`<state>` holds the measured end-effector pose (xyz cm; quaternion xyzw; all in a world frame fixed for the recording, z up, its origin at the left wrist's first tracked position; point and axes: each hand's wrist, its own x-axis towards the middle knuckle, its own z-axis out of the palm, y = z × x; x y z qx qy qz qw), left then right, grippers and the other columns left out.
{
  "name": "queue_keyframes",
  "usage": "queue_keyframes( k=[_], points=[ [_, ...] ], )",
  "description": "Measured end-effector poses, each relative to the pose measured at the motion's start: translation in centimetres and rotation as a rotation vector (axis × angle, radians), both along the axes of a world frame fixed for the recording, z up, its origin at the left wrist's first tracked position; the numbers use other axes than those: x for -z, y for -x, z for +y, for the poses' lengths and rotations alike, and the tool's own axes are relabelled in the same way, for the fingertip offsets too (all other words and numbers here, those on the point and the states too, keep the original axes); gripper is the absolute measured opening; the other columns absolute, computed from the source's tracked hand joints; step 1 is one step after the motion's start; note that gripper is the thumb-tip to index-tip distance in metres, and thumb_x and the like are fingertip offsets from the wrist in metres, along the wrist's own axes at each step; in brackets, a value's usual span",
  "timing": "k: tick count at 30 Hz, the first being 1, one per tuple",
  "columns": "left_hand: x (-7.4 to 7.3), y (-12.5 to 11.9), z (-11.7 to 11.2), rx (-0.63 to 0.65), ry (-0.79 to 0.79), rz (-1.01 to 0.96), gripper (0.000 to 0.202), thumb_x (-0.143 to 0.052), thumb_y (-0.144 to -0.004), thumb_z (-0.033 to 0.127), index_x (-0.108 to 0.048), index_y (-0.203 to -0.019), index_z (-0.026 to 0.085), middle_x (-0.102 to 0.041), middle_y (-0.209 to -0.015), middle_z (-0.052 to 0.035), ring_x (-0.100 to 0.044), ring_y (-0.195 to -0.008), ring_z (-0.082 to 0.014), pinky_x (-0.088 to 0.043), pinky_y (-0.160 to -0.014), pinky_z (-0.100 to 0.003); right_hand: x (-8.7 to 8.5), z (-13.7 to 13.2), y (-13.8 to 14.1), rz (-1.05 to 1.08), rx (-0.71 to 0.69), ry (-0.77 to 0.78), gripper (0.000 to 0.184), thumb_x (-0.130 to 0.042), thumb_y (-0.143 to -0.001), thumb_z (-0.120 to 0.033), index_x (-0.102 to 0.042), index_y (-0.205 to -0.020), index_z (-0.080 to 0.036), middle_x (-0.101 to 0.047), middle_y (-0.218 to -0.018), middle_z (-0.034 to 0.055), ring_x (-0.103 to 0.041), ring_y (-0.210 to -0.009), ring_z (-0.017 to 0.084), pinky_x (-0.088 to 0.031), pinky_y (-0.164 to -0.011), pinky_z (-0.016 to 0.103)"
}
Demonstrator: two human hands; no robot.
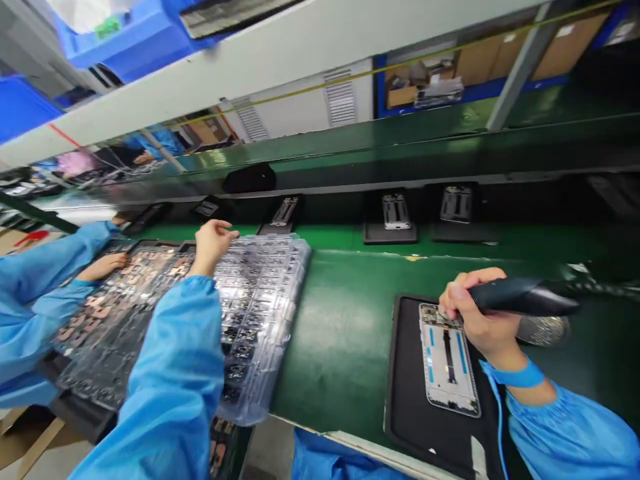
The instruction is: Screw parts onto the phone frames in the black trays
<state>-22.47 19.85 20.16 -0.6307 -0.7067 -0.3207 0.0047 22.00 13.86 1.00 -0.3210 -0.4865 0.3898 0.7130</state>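
Observation:
My right hand (477, 310) is closed round a black electric screwdriver (525, 298), its tip over the top end of an open phone frame (447, 360). That frame lies on a black mat (413, 393) on the green conveyor belt (340, 320). My left hand (213, 241) reaches out over a stack of clear plastic trays (260, 313) of small parts, fingers pinched together at the far edge; what they hold is too small to make out. Both my arms wear blue sleeves, and a blue wrist strap (520, 377) is on the right wrist.
A co-worker's hand (103, 265) and blue sleeves rest on a tray of copper-coloured parts (125, 293) at the left. Further phone frames on black mats (395, 217) ride the belt's far side. Blue bins (130, 33) sit on a shelf above.

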Motion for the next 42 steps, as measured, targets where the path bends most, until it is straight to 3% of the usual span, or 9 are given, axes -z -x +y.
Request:
queue_keyframes(
  k=[2,5,11,15,18,26,33,39,42],
  points=[
    [0.7,-0.4,-0.4,-0.055,0.054,-0.042,0.056,-0.077,-0.119,0.072,-0.089,-0.118,0.018,-0.081,-0.086,0.0013,-0.084,-0.098,-0.0248,-0.074,-0.12,-0.054,-0.8,-0.3,-0.6,0.021,0.038,0.01,0.049,-0.109,-0.106,-0.051,-0.064,-0.107,-0.03,-0.067,-0.077,-0.0096,-0.061,-0.049,0.013,-0.06,-0.049,0.028],
    [2.8,-3.2,-4.7,-0.024,0.099,-0.121,0.047,-0.085,-0.113,0.068,-0.092,-0.111,0.021,-0.092,-0.099,0.0042,-0.089,-0.106,-0.024,-0.072,-0.12,-0.049,-2.3,-0.7,-2.3,0.036,0.111,-0.044,0.049,-0.108,-0.107,-0.051,-0.063,-0.108,-0.032,-0.063,-0.072,-0.0105,-0.058,-0.048,0.014,-0.059,-0.049,0.029],
    [10.6,-16.5,-14.7,0.634,0.423,-0.335,0.013,-0.08,-0.121,0.026,-0.091,-0.115,0.027,-0.095,-0.101,0.0018,-0.091,-0.088,-0.0207,-0.07,-0.08,-0.031,-3.5,-0.5,-5.5,0.01,0.3,-0.072,0.052,-0.11,-0.104,-0.052,-0.062,-0.107,-0.032,-0.062,-0.072,-0.0103,-0.058,-0.045,0.016,-0.058,-0.046,0.033],
    [15.3,-24.4,-15.8,0.84,0.571,-0.263,0.011,-0.091,-0.114,0.016,-0.094,-0.109,0.025,-0.095,-0.111,-0.0041,-0.086,-0.114,-0.0289,-0.068,-0.102,-0.044,-3.3,-0.1,-5.9,-0.008,0.322,-0.066,0.054,-0.108,-0.106,-0.055,-0.059,-0.107,-0.032,-0.059,-0.07,-0.0121,-0.057,-0.044,0.015,-0.057,-0.045,0.033],
    [17.0,-27.1,-15.5,0.854,0.673,-0.167,0.008,-0.095,-0.114,0.021,-0.097,-0.109,0.027,-0.094,-0.11,-0.0057,-0.079,-0.121,-0.0334,-0.059,-0.106,-0.051,-3.0,0.1,-5.8,-0.036,0.319,-0.079,0.054,-0.106,-0.107,-0.057,-0.059,-0.106,-0.032,-0.059,-0.073,-0.0121,-0.056,-0.045,0.013,-0.055,-0.045,0.03],
    [17.8,-27.5,-14.7,0.852,0.776,-0.168,0.013,-0.092,-0.118,0.02,-0.099,-0.111,0.028,-0.095,-0.108,-0.005,-0.073,-0.119,-0.0305,-0.048,-0.109,-0.051,-2.1,0.6,-6.0,-0.084,0.34,-0.139,0.047,-0.102,-0.112,-0.056,-0.061,-0.11,-0.032,-0.057,-0.076,-0.0106,-0.054,-0.046,0.013,-0.052,-0.044,0.029],
    [18.9,-26.8,-15.6,0.893,0.632,-0.136,0.008,-0.091,-0.119,0.024,-0.096,-0.116,0.029,-0.091,-0.108,-0.0052,-0.072,-0.116,-0.0297,-0.051,-0.104,-0.049,-2.2,0.8,-6.2,-0.099,0.352,-0.149,0.048,-0.102,-0.111,-0.058,-0.061,-0.108,-0.033,-0.054,-0.074,-0.0103,-0.051,-0.045,0.012,-0.051,-0.043,0.03],
    [20.2,-25.9,-16.7,0.877,0.409,-0.066,0.018,-0.092,-0.119,0.031,-0.093,-0.137,0.031,-0.085,-0.146,-0.0116,-0.069,-0.145,-0.0369,-0.058,-0.115,-0.054,-3.2,0.5,-6.1,-0.031,0.343,-0.132,0.051,-0.106,-0.108,-0.054,-0.061,-0.107,-0.032,-0.056,-0.074,-0.0107,-0.051,-0.044,0.013,-0.052,-0.042,0.032],
    [21.0,-25.6,-16.5,0.896,0.381,-0.023,0.023,-0.095,-0.116,0.034,-0.093,-0.139,0.032,-0.082,-0.15,-0.0133,-0.067,-0.145,-0.0383,-0.06,-0.115,-0.055,-4.1,0.3,-7.0,-0.027,0.371,-0.132,0.05,-0.108,-0.108,-0.051,-0.061,-0.105,-0.032,-0.055,-0.072,-0.0101,-0.052,-0.045,0.013,-0.052,-0.045,0.033]
  ],
)
